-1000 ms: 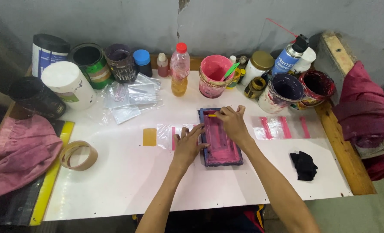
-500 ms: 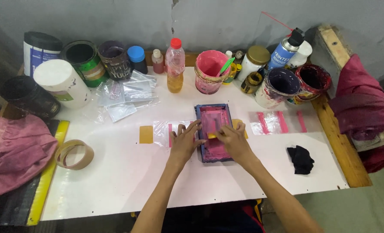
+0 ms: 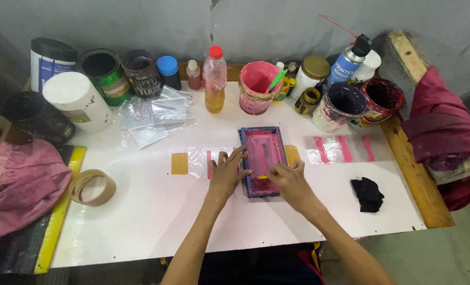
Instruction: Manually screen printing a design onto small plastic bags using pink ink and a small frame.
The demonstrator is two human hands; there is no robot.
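Your left hand [image 3: 225, 174] lies flat, fingers spread, pressing the left rim of the small blue screen frame [image 3: 262, 161] at the middle of the tabletop [image 3: 156, 232]. Your right hand [image 3: 289, 179] has its grip pinched on a small yellow squeegee [image 3: 263, 177] at the frame's near end. If the left hand loosens, I judge the frame may slide and smear pink ink. The near edge has open room. The far edge is crowded: the pink cup [image 3: 257, 87] and the bottle [image 3: 215, 79] could tip.
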